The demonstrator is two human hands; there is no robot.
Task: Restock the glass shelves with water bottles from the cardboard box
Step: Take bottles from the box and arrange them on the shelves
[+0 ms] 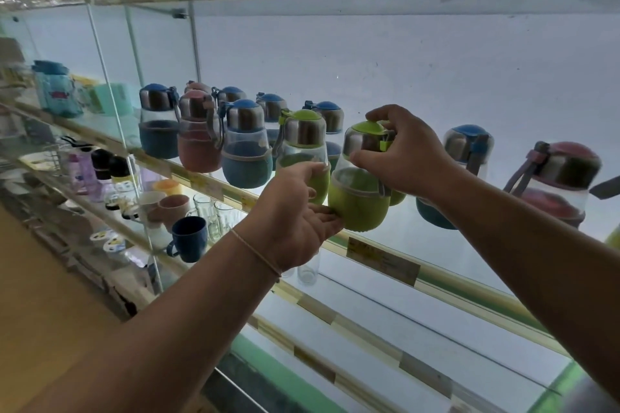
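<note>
— Where is there room on the glass shelf (446, 255)?

— Between the green bottle (357, 198) at the front edge and the blue bottle (466, 157) to its right; behind both, bare glass reaches the wall.

— And the left side?

— Packed: blue and pink bottles (198, 134) stand nearly touching, several rows deep.

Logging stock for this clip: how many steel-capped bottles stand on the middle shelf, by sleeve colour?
Blue bottles: 6
Pink bottles: 3
Green bottles: 2
Total: 11, leaving out unclear green slivers behind the near green one and at the right edge.
</note>
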